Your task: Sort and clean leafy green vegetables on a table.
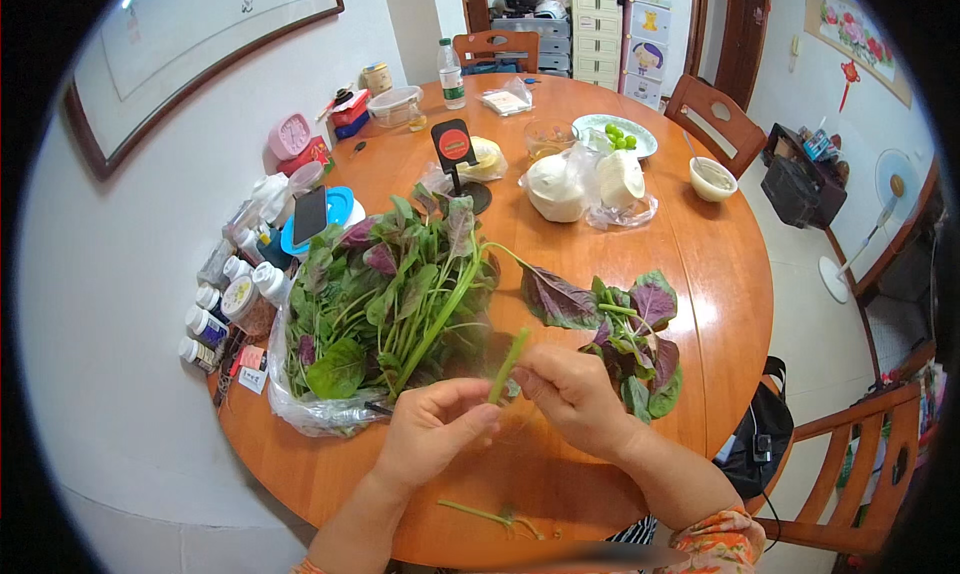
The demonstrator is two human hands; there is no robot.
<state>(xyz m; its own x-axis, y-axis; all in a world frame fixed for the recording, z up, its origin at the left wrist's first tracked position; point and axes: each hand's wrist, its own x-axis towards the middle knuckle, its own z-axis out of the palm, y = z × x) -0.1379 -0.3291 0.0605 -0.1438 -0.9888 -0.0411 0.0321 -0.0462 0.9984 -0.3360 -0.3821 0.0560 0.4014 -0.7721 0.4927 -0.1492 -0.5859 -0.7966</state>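
My left hand holds a short, leafless green amaranth stem upright between thumb and fingers. Against the stem's right side, my right hand has its thumb and fingertips pinched together; whether a thin strip lies between them is too small to tell. A large heap of red-and-green amaranth rests in a clear plastic bag to the left. Beyond my right hand lies a smaller pile of amaranth leaves. Stem scraps are on the table near me.
The round wooden table bears a phone stand, bagged white vegetables, a bowl and a plate of green fruit. Several pill bottles line the wall side. A wooden chair stands at right.
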